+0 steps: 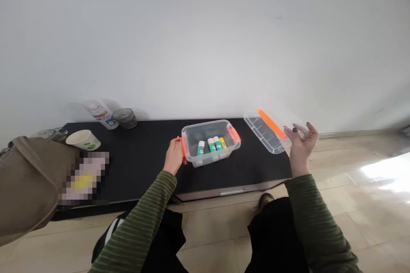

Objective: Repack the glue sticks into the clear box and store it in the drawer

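A clear plastic storage box (211, 160) with orange clips stands lidless on a black cabinet top. Inside lie three green, white-capped glue sticks (212, 145) and a yellow one (223, 143). My left hand (174, 155) is closed around the orange clip at the box's left end. Right of the box, the clear lid (264, 136) with an orange strip (270, 123) is tilted over the cabinet's right end. My right hand (303, 145) grips the lid's right side, its fingers curled at the edge and partly seen through the plastic.
On the black cabinet (141, 162), a spray can (101, 114), a dark glass (124, 118) and a paper cup (83, 140) stand at the left. A brown bag (28, 187) and a pixelated pink packet (85, 177) lie nearer. A white wall (205, 42) rises behind.
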Demonstrator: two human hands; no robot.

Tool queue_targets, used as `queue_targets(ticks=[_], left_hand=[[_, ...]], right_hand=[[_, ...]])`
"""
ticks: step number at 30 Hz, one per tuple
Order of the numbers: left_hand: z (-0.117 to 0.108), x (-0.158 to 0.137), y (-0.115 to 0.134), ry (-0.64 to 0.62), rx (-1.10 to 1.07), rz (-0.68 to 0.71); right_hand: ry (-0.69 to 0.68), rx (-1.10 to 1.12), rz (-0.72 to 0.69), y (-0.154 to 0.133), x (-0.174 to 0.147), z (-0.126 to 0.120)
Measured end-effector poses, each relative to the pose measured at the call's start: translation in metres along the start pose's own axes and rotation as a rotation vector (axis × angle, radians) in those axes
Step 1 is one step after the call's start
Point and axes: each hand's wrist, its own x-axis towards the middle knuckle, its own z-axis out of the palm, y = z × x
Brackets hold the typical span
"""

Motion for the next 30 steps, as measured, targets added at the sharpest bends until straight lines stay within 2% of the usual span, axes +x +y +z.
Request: queue_targets(ticks=[2, 4, 6, 8, 10, 13, 16, 19, 21, 24, 26, 27, 29, 30], left_hand=[[-0.004, 0.001, 0.001, 0.027, -0.059, -0.024], [-0.009, 0.001, 0.002, 0.037, -0.082, -0.07], [-0.015, 0.001, 0.001, 0.009, -0.036, -0.123], [-0.023, 0.001, 0.0, -0.011, 0.096, -0.118], [-0.03, 0.0, -0.001, 0.062, 0.258, 0.019], [-0.034, -0.006, 0.001, 0.169, 0.426, 0.38], [-0.029, -0.019, 0.005, 0.064, 0.536, 0.598], [-0.022, -0.031, 0.006, -0.056, 0.627, 0.651], [-0.019, -0.036, 0.005, -0.11, 0.673, 0.666], [-0.018, -0.039, 0.003, -0.151, 0.694, 0.683], [-0.018, -0.039, 0.004, -0.143, 0.69, 0.697], [-0.018, -0.039, 0.004, -0.131, 0.694, 0.706], [-0.018, -0.041, 0.006, -0.1, 0.715, 0.73], [-0.018, -0.042, 0.006, -0.083, 0.729, 0.745]], right_hand=[[-0.057, -0.142, -0.016, 0.011, -0.001, -0.013], [-0.173, -0.346, -0.04, 0.022, -0.007, -0.024], [-0.341, -0.546, -0.101, 0.032, -0.015, -0.031], [-0.533, -0.665, -0.198, 0.04, -0.022, -0.037], [-0.725, -0.712, -0.292, 0.047, -0.028, -0.042], [-0.929, -0.821, -0.329, 0.06, -0.036, -0.049], [-1.016, -0.973, -0.256, 0.074, -0.047, -0.055], [-0.965, -1.032, -0.167, 0.071, -0.058, -0.045], [-0.86, -0.97, -0.204, 0.051, -0.065, -0.02], [-0.792, -0.755, -0.385, 0.004, -0.075, 0.048], [-0.879, -0.676, -0.441, -0.025, -0.082, 0.105], [-0.973, -0.718, -0.422, -0.036, -0.086, 0.134], [-1.21, -0.987, -0.216, -0.047, -0.094, 0.184], [-1.243, -1.038, -0.162, -0.048, -0.098, 0.205]])
